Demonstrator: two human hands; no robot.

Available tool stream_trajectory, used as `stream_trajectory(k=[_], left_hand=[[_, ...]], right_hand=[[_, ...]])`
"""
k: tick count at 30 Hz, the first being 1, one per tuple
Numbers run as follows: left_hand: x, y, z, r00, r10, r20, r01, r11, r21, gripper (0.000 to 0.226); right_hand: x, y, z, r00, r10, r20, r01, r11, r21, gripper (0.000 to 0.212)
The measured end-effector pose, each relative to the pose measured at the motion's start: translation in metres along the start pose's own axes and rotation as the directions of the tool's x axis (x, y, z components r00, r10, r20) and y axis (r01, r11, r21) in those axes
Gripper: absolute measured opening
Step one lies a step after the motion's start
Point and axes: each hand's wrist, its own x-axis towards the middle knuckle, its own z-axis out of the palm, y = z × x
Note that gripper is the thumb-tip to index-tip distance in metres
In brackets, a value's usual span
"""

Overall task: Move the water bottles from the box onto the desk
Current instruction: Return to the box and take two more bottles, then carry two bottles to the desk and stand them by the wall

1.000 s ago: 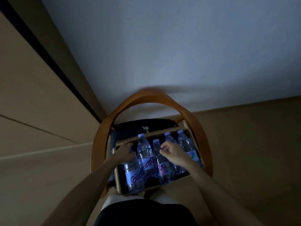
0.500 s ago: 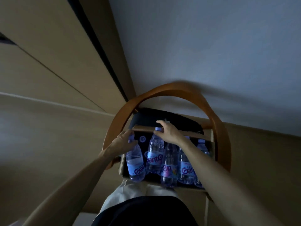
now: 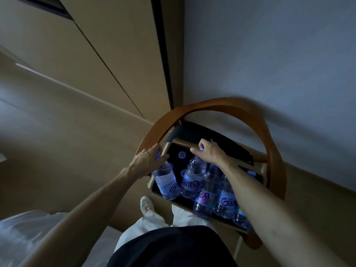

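Cardboard forms the open box [image 3: 263, 173] that sits on the dark seat of a chair with a curved wooden backrest [image 3: 221, 105], pushed close to a pale wall. Inside the box stand clear plastic water bottles with blue-and-purple labels, packed side by side toward the near wall of the box.

The left hand [image 3: 146, 162] is closed around the neck and cap of the leftmost bottle [image 3: 165, 181], which leans over the left edge of the box, its base low against the box's near corner. The right hand [image 3: 209, 153] is wrapped over the cap of the second bottle [image 3: 193, 177], just right of the first; that bottle tilts slightly and its base is inside the box. Further right of these, three more bottles [image 3: 206, 197] stand under the right forearm, partly hidden by it.

Below the box, a light shoe [image 3: 147, 207] and pale trouser legs show on the floor. The lighting is dim, so finer label detail cannot be read.
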Motion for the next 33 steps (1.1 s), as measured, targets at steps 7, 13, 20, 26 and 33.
stream_trajectory(k=[7, 13, 20, 26, 33], left_hand=[[-0.029, -0.001, 0.001, 0.993, 0.112, -0.033, -0.109, 0.991, 0.083, 0.02], [-0.061, -0.019, -0.022, 0.983, 0.138, -0.121, -0.146, 0.987, -0.062, 0.016], [-0.105, -0.066, -0.107, 0.931, 0.171, -0.323, -0.222, 0.967, -0.128, 0.018], [-0.16, -0.121, -0.211, 0.823, 0.188, -0.537, -0.27, 0.96, -0.078, 0.013], [-0.216, -0.177, -0.329, 0.698, 0.096, -0.709, -0.149, 0.989, -0.013, 0.009]], right_hand=[[-0.022, -0.033, 0.009, 0.993, -0.097, -0.064, 0.088, 0.988, -0.127, 0.024], [-0.049, -0.07, 0.006, 0.978, -0.199, -0.059, 0.183, 0.96, -0.212, 0.024], [-0.077, -0.168, -0.019, 0.875, -0.432, -0.217, 0.373, 0.889, -0.267, 0.021], [-0.104, -0.301, -0.023, 0.727, -0.612, -0.311, 0.505, 0.784, -0.362, 0.02], [-0.142, -0.454, -0.029, 0.556, -0.721, -0.412, 0.662, 0.685, -0.304, 0.017]])
